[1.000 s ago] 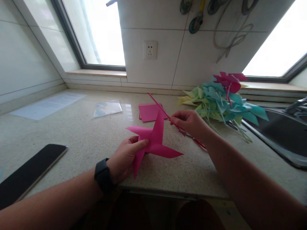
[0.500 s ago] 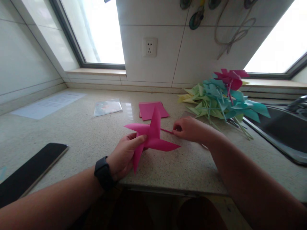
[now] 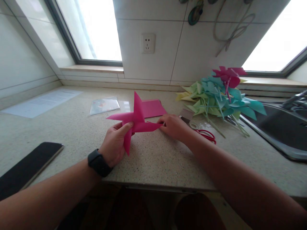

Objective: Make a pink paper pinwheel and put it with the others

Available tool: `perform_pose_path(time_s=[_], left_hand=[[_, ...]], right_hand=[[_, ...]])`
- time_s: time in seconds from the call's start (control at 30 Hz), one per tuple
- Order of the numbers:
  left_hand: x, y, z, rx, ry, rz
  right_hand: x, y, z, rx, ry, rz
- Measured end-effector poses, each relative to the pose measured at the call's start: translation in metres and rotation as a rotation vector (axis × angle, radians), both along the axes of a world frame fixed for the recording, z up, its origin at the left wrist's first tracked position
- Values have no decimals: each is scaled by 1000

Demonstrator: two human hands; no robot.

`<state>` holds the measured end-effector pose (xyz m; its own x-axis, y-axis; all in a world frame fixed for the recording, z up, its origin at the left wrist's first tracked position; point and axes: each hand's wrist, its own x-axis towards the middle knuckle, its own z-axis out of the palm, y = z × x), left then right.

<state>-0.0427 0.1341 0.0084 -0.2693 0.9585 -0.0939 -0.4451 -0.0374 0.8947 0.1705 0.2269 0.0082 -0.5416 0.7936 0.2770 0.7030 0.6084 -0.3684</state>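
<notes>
My left hand pinches a pink paper pinwheel at its centre and holds it just above the speckled countertop. A black watch sits on that wrist. Right of the pinwheel, my right hand is closed on a thin pink stick, whose short visible part runs behind the pinwheel's right blade. Most of the stick is hidden by the paper and my fingers.
A pile of finished pinwheels in green, teal and pink lies at the back right, red-handled scissors in front of it. Pink paper sheets, a clear packet, a printed sheet, a dark phone and a sink are around.
The stick went from raised and slanted to low and level behind the pinwheel. Both hands and the pinwheel shifted left and away from me.
</notes>
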Motion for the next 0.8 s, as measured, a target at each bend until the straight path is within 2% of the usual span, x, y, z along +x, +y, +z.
perform_pose_path(time_s=[0.17,0.27,0.37,0.5,0.63,0.8], left_hand=[[1,-1,-2,-3,25,-53],[2,-4,-3,-7,43,-103],[3,-9,-4,-14,74,-158],[5,-13,-6,-18,143,-237],[5,-13,-8,-14,185,-260],[4,-12,-10,-23,267,-278]], right_hand=[[17,-2,15,-13,274,-130],[19,-8,23,-38,413,-152],[16,-17,31,-87,546,-106],[11,-32,40,-140,740,30],[9,-44,44,-80,732,98],[9,-57,44,45,526,225]])
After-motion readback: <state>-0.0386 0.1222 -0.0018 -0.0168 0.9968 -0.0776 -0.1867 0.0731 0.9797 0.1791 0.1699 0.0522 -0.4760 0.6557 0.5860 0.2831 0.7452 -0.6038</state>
